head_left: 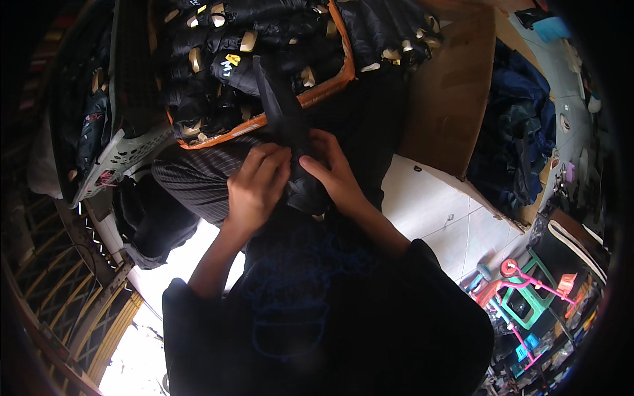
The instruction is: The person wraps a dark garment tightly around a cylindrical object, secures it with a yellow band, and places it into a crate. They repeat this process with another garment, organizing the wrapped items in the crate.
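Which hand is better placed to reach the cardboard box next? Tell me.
Probably the right hand: it is nearer the cardboard box, while the left hand is across the black bundle.

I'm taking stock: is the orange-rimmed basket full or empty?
Full, as far as it shows: black bundles lie packed inside the orange-rimmed basket; its far end is out of view.

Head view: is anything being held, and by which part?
Yes: a long black bundle. The right hand holds its nearer half; the left hand is at its left edge, grip unclear.
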Action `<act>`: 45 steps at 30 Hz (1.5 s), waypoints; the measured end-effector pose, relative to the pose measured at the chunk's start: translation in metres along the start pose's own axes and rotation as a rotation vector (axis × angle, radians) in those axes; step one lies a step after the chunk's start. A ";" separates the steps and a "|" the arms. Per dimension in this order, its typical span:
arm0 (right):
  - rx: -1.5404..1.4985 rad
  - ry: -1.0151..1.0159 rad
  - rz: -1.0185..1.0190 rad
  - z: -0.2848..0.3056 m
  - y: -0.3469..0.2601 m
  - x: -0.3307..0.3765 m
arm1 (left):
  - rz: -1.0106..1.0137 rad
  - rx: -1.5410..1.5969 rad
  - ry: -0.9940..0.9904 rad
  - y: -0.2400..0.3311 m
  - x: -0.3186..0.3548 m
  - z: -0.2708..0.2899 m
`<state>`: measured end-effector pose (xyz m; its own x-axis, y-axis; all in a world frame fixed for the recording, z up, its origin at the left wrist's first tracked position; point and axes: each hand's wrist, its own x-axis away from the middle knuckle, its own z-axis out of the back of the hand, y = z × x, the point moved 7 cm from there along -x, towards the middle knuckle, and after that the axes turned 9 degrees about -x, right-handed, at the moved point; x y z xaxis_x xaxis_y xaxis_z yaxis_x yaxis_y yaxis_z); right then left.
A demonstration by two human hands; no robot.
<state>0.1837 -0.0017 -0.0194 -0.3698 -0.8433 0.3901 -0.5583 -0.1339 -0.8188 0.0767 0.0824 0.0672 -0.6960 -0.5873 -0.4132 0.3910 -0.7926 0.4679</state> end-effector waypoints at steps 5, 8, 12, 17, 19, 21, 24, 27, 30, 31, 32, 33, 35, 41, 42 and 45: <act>0.103 -0.016 -0.110 0.010 0.015 0.006 | 0.025 0.066 -0.081 -0.003 0.014 -0.021; 0.126 0.080 -0.052 0.014 0.022 0.016 | -0.043 0.106 -0.077 0.004 0.017 -0.027; 0.181 0.156 -0.055 0.021 0.036 0.035 | -0.079 0.102 -0.087 0.014 0.033 -0.031; 0.127 0.134 -0.129 0.021 0.046 0.045 | -0.035 0.178 -0.067 0.019 0.047 -0.026; 0.087 0.059 -0.128 0.017 0.039 0.047 | 0.016 0.236 -0.061 0.012 0.050 -0.022; -0.235 -0.028 -0.156 0.014 0.039 0.047 | 0.174 0.309 -0.113 0.000 0.055 -0.024; -0.284 -0.073 -0.196 0.014 0.041 0.046 | 0.167 0.306 -0.123 -0.005 0.053 -0.020; -0.104 -0.055 -0.149 0.010 0.028 0.045 | 0.047 0.213 -0.084 0.005 0.041 -0.008; 0.026 -0.045 -0.092 0.005 0.022 0.045 | -0.040 0.128 -0.074 0.011 0.032 0.001; 0.059 -0.044 -0.079 0.005 0.021 0.045 | -0.051 0.113 -0.074 0.012 0.031 0.002; 0.036 -0.036 -0.073 0.007 0.023 0.045 | -0.064 0.098 -0.076 0.012 0.031 0.002; 0.012 -0.027 -0.066 0.010 0.027 0.044 | -0.096 0.076 -0.057 0.013 0.032 0.001; 0.002 -0.011 -0.049 0.013 0.029 0.045 | -0.160 0.032 -0.019 0.013 0.037 -0.003; 0.115 0.045 0.072 0.012 0.016 0.044 | -0.020 0.124 -0.088 0.010 0.034 -0.008; 0.169 0.058 0.096 0.013 0.014 0.043 | -0.030 0.114 -0.103 0.012 0.032 -0.009; 0.251 0.077 0.138 0.013 0.008 0.042 | -0.057 0.078 -0.113 0.013 0.028 -0.009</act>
<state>0.1735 -0.0447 -0.0157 -0.4899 -0.8219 0.2906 -0.3016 -0.1530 -0.9411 0.0676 0.0538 0.0549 -0.7810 -0.5158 -0.3522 0.3037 -0.8063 0.5075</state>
